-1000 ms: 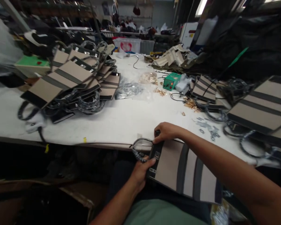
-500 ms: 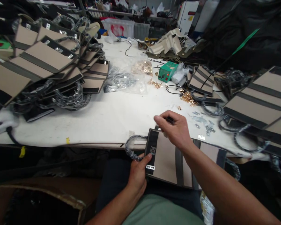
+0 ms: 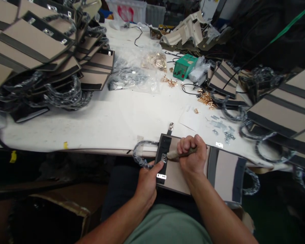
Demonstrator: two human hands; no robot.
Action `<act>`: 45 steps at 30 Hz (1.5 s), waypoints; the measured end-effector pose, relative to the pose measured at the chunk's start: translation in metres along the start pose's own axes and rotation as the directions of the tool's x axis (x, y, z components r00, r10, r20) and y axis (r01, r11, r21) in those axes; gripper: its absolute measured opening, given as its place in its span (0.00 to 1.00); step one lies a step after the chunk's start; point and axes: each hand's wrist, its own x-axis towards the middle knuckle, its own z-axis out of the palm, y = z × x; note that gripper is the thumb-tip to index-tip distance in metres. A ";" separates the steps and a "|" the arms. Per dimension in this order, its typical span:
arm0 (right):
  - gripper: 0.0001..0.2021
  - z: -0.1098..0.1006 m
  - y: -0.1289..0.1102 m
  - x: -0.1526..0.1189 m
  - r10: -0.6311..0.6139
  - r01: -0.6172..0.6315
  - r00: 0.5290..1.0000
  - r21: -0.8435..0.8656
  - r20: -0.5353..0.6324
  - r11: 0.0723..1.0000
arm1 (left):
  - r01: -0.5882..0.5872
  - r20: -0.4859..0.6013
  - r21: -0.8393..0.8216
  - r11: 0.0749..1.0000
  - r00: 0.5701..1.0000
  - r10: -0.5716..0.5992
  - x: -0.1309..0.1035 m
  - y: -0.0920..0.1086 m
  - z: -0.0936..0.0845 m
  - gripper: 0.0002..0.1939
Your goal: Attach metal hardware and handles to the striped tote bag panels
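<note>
A beige and black bag panel (image 3: 174,169) lies over my lap at the table's front edge, with a plastic-wrapped handle (image 3: 139,154) at its left side. My left hand (image 3: 148,179) grips the panel's left part, thumb beside a small metal plate (image 3: 164,158) on the black strip. A second silvery plate (image 3: 161,176) lies lower on that strip. My right hand (image 3: 193,152) is closed around a tool with a greyish handle (image 3: 175,155), its end pointing left at the upper plate. A strap with a metal clasp (image 3: 170,127) sticks out past the panel's far edge.
Stacked bag panels (image 3: 33,44) fill the table's left, and more (image 3: 282,105) lie at the right. Behind are a green box (image 3: 185,66), gold-coloured parts (image 3: 207,99) and clear plastic bags (image 3: 132,76). Flat metal pieces (image 3: 222,127) lie right of the panel.
My right hand has come down from above the panel's far edge, and the tool now points at the upper plate. The clasp has come into view. The camera view has tilted down.
</note>
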 end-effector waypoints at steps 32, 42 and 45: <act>0.21 0.039 -0.004 -0.015 0.143 0.376 0.696 -0.528 0.704 0.762 | -0.159 0.080 -0.061 0.985 0.983 0.163 -0.002 -0.010 -0.015 0.16; 0.18 0.034 -0.028 -0.026 -0.239 0.391 0.757 -0.130 0.608 0.911 | -0.107 0.075 -0.029 0.994 0.991 0.109 -0.004 -0.007 -0.013 0.19; 0.19 0.023 -0.016 -0.026 -0.108 0.348 0.810 -0.324 0.577 0.880 | -0.118 0.060 -0.022 0.993 0.991 0.119 -0.003 -0.007 -0.013 0.19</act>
